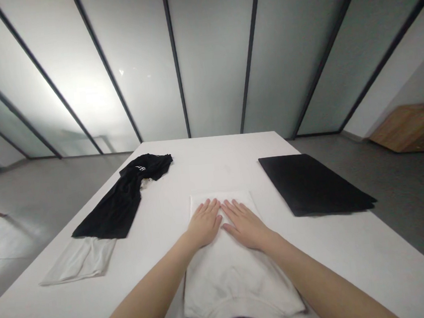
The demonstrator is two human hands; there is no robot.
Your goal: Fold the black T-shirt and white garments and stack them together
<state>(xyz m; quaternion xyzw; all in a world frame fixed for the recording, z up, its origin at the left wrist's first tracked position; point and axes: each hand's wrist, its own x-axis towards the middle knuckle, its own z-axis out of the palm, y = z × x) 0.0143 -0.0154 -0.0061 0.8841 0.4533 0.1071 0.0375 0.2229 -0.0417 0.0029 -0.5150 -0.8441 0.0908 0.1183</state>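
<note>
A white T-shirt (233, 282) lies folded into a narrow rectangle on the white table in front of me. Its neckline faces the near table edge. My left hand (205, 223) rests flat on the upper part of the shirt, fingers stretched forward. Beside it, my right hand (245, 224) lies palm down on the same cloth, fingers extended. The fingertips of both hands nearly meet at the middle. Neither hand grips anything.
On the left of the table (211, 154), a black T-shirt (113, 206) with white print lies partly over a white garment (81, 261). A flat black board or stack (314, 184) lies on the right. Frosted glass panels (210, 59) stand behind the table.
</note>
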